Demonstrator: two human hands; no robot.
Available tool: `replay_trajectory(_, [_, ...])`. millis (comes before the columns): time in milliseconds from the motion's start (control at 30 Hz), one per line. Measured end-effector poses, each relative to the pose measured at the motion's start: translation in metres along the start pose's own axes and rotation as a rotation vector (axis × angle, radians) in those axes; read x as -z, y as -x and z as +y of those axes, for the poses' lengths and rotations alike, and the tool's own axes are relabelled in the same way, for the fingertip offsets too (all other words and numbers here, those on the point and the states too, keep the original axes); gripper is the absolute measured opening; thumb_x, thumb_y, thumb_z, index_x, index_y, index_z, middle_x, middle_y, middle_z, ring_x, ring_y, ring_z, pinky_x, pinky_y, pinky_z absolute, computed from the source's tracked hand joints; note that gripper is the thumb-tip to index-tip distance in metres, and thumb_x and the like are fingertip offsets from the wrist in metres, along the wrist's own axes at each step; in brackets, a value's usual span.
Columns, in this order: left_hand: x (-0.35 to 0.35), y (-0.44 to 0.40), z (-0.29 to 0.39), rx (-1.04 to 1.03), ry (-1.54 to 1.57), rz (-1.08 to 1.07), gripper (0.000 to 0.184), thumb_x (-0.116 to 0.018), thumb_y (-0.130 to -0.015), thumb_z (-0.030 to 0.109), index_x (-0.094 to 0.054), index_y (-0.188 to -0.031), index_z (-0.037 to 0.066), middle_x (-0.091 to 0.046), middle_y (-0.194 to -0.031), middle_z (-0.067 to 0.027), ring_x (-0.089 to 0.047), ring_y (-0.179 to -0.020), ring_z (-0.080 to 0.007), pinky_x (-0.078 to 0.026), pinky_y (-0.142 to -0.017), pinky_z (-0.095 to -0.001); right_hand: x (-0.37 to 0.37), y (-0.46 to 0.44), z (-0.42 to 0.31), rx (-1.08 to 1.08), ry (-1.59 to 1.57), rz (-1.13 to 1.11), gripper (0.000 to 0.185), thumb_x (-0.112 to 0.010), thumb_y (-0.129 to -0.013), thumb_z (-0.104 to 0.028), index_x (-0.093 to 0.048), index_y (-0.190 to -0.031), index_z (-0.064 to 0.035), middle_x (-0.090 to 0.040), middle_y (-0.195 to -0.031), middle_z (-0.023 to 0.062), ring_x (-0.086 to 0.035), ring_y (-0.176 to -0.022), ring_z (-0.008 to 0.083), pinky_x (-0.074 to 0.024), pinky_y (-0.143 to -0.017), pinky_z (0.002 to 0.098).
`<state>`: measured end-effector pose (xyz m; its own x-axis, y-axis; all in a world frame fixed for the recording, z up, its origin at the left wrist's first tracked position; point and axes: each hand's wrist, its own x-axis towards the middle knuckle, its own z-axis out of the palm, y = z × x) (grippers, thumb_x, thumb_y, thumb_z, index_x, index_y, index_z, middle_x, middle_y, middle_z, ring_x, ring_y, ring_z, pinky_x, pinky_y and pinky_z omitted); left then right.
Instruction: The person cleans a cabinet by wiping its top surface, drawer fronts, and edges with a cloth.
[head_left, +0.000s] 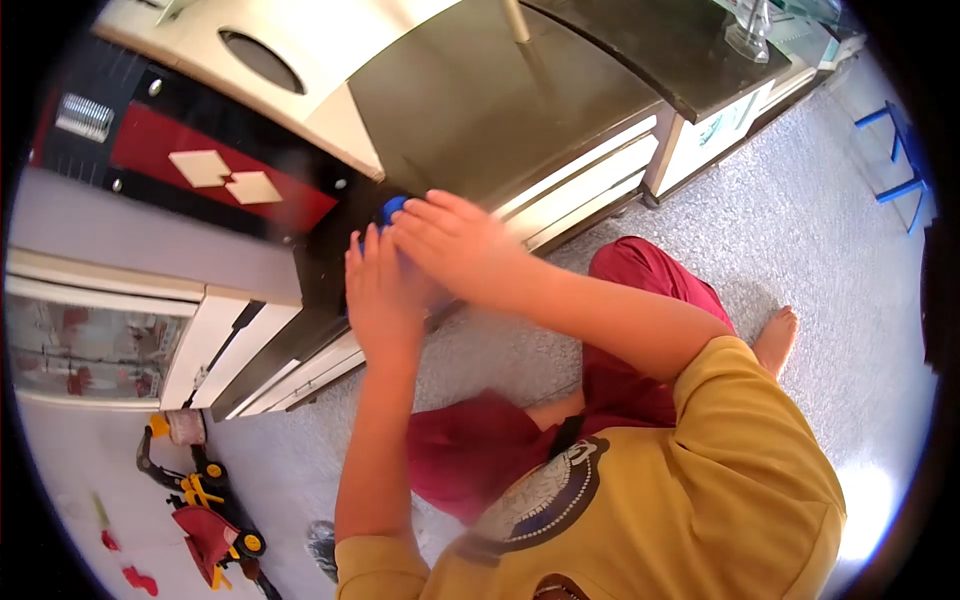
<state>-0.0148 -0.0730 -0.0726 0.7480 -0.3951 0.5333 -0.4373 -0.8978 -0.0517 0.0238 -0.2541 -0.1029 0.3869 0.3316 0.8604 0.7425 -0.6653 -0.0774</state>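
Note:
My left hand [385,295] reaches out over the dark shelf top, its fingers stretched and lying nearly flat. Close against it, my right hand [460,245] comes in from the right with its fingers extended too, the tips by the left fingers. Under and beyond the fingertips shows a small blue thing [393,208], touched by both hands. Most of it is covered, so I cannot make out its kind. The hands are slightly blurred. Beneath them is the dark top [470,110] of a low white-edged cabinet.
A black and red panel [225,165] with pale diamond shapes stands left of the hands. A cream board [330,110] with an oval hole lies above. A toy digger [215,510] is at lower left, a blue stool [900,160] at far right. My crossed legs [650,300] rest on the speckled floor.

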Motion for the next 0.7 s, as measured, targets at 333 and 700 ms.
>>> replay_trajectory(333, [-0.074, -0.122, 0.137, -0.267, 0.141, 0.103, 0.071, -0.081, -0.085, 0.014, -0.052, -0.148, -0.003, -0.054, -0.152, -0.0242, -0.051, -0.142, -0.0469, -0.041, -0.121, -0.0542, 0.138, 0.051, 0.13, -0.144, 0.307, -0.114, 0.053, -0.072, -0.082, -0.02, -0.067, -0.134, -0.0089, -0.069, -0.141, 0.0078, -0.06, -0.139, 0.0238, -0.034, -0.126, 0.0527])
replay_trajectory(700, [-0.087, -0.136, 0.163, -0.284, 0.178, 0.3, 0.043, -0.06, -0.094, 0.01, -0.063, -0.135, -0.005, -0.064, -0.141, -0.0233, -0.059, -0.134, -0.0432, -0.047, -0.116, -0.0502, 0.142, 0.055, 0.123, -0.339, 0.396, -0.12, 0.071, -0.082, -0.074, -0.005, -0.062, -0.142, -0.0073, -0.063, -0.149, 0.0089, -0.053, -0.145, 0.0293, -0.0308, -0.128, 0.0535])
